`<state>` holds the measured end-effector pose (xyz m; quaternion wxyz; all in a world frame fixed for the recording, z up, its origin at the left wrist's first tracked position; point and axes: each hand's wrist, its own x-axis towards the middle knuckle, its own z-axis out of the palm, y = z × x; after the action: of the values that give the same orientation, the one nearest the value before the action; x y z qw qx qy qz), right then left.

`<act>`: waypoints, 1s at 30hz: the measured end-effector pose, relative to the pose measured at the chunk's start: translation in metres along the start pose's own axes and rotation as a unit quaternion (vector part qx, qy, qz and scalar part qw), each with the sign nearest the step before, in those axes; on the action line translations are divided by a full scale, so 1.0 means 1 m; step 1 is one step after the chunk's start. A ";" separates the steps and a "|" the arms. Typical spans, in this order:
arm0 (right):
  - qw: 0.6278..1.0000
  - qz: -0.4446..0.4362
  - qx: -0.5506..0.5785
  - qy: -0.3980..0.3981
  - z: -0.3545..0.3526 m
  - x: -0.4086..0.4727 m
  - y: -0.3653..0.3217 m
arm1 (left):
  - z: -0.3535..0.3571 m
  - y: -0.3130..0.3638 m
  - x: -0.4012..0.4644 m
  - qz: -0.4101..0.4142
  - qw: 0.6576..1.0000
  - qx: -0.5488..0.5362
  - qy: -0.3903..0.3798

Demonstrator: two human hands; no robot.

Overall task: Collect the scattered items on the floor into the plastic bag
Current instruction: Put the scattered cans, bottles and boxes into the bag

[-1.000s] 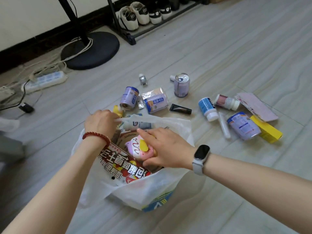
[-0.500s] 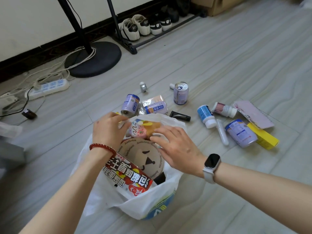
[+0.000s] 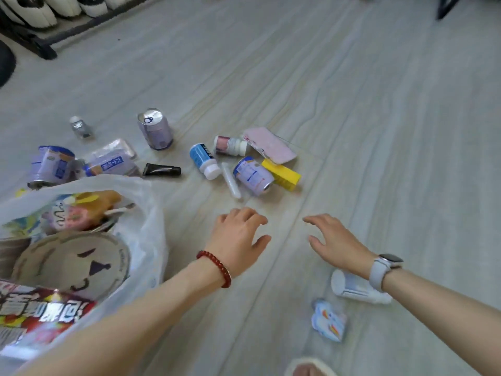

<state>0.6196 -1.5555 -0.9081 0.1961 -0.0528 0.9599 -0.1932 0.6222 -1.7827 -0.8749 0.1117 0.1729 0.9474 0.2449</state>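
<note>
The white plastic bag [image 3: 151, 229] stands open at the left, holding a round lid, a red snack packet and a pink wrapper. My left hand [image 3: 238, 237] and my right hand [image 3: 336, 245] hover empty over the floor to the bag's right, fingers spread. Just beyond them lie a purple can on its side [image 3: 253, 176], a yellow box [image 3: 282, 175], a clear tube [image 3: 231, 180], a blue-labelled bottle [image 3: 204, 160], a small pink bottle [image 3: 230, 145] and a pink pouch [image 3: 269, 145]. Further left are an upright can [image 3: 155, 129], a black tube [image 3: 161, 169] and another can [image 3: 50, 165].
A white bottle [image 3: 355, 289] lies under my right wrist, with a small blue-white packet [image 3: 328, 320] beside it. A tissue pack [image 3: 109, 162] and a small glass bottle [image 3: 80, 127] lie at the left. A shoe rack [image 3: 40, 20] stands at the far left; a slipper toe [image 3: 309, 369] shows below.
Both hands have left the bag and moved right, out over the floor. The pink wrapper now lies in the bag. The view has swung to the right.
</note>
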 end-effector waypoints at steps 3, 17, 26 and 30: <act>0.996 0.054 -0.028 -0.068 0.003 -0.034 0.043 | 0.057 0.037 0.003 0.033 0.989 0.000 -0.142; 0.992 0.087 -0.045 -0.084 0.022 -0.075 0.087 | 0.168 0.074 -0.022 0.193 0.961 0.085 -0.177; 0.988 0.041 0.141 0.042 -0.002 -0.016 0.000 | 0.047 0.016 -0.012 0.031 0.989 -0.115 -0.083; 0.979 -0.023 0.197 0.055 -0.007 0.011 -0.059 | -0.026 -0.020 -0.034 -0.043 0.989 -0.123 0.067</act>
<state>0.6079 -1.6094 -0.8827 0.1447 -0.0243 0.9111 -0.3852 0.6396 -1.8235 -0.8584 0.0787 0.1003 0.9218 0.3660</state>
